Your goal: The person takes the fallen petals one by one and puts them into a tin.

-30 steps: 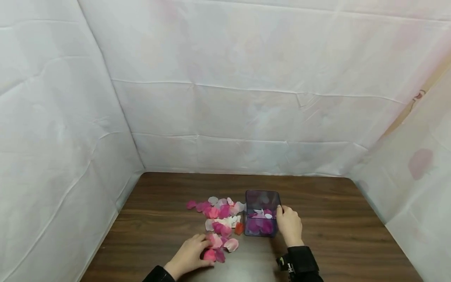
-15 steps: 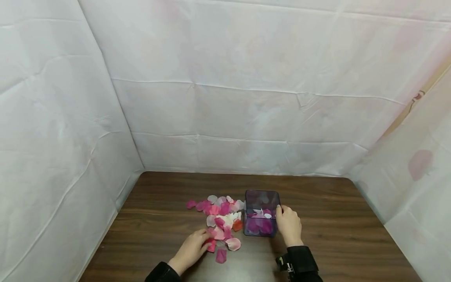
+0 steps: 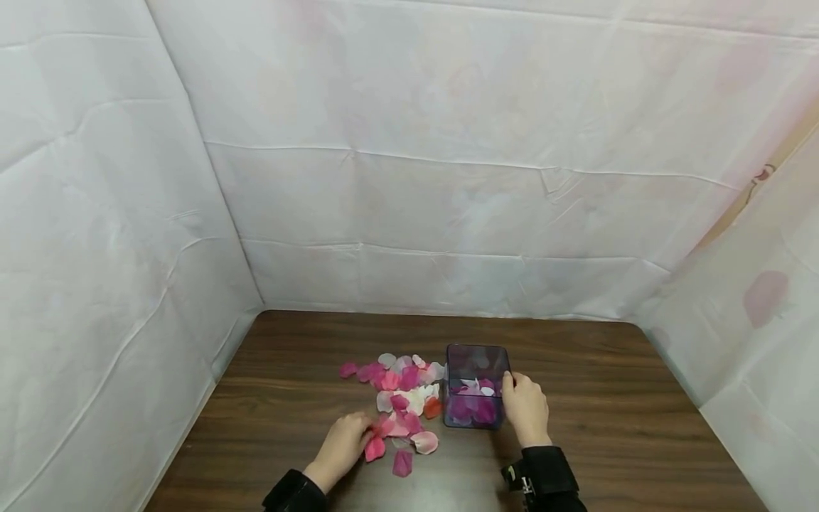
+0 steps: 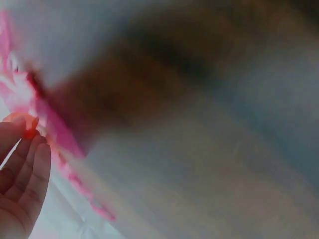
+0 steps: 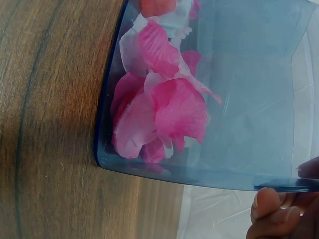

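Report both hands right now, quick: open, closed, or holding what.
Left hand: closed, pinching an orange-red petal between thumb and fingers.
Right hand: closed, gripping the edge of the see-through box.

We see petals in magenta, pale pink, white and orange-red, and a see-through box tinted violet-blue. We find dark streaks of wood grain across the brown table, faint pink blotches on the white cloth, and black sleeves.
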The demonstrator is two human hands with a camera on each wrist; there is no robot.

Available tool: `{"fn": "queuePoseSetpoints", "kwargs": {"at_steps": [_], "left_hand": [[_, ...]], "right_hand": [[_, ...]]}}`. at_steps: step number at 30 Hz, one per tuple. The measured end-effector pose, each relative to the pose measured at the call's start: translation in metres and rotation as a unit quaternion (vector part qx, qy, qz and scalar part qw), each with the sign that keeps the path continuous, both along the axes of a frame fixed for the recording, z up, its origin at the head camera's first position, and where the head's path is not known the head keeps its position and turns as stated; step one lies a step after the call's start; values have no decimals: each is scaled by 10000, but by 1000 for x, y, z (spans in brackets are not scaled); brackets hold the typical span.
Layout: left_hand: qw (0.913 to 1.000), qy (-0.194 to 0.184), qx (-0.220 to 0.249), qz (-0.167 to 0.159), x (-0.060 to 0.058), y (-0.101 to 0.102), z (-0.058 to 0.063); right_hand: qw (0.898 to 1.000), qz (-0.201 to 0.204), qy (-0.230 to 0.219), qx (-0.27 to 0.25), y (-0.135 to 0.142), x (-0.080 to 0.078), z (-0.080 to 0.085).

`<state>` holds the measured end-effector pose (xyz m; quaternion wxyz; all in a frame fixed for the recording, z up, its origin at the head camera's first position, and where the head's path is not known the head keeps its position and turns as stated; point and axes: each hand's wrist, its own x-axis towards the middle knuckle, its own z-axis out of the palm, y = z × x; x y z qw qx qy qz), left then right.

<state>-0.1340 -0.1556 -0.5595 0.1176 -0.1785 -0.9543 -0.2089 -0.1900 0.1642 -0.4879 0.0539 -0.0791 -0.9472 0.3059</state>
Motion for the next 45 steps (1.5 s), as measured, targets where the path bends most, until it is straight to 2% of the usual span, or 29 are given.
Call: {"fn": "queuePoseSetpoints", "kwargs": {"at_steps": [3, 8, 13, 15, 18, 20, 24, 30, 34, 39, 43, 45], "left_hand": [[9997, -83, 135, 210, -8, 0, 13], [9974, -240, 566, 380, -27, 15, 49], [9957, 146, 915, -48, -50, 50, 84], [9934, 303, 1054, -339, -59, 68, 94], [9892, 309, 1194, -786, -68, 98, 104], [9875, 238, 1183, -1011, -72, 116, 107], [9886, -39, 897, -1209, -77, 144, 106], [9907, -291, 470, -1244, -83, 164, 97], [9914, -319, 371, -1214, -86, 168, 94], [9892, -425, 438, -1335, -87, 166, 98], [9844, -613, 794, -1449, -83, 159, 101], [9831, -547, 1017, -1420, -79, 153, 102]], "right_hand": [[10000, -12, -13, -2, 1, 0, 1], [10000, 7, -15, 6, 1, 1, 2], [10000, 17, -6, 9, 0, 0, 1], [10000, 7, 10, 16, -1, 0, 0], [10000, -15, 27, 36, -1, 0, 0], [10000, -21, 6, 28, -2, -1, -1], [10000, -21, -23, 0, -2, -2, 1], [10000, -34, -18, -4, 0, -2, 1], [10000, -30, 14, 13, 2, -1, 1], [10000, 0, 39, 45, 2, -3, 2], [10000, 30, -30, 48, 2, -3, 2], [10000, 36, -62, 52, 2, -3, 2]]}}
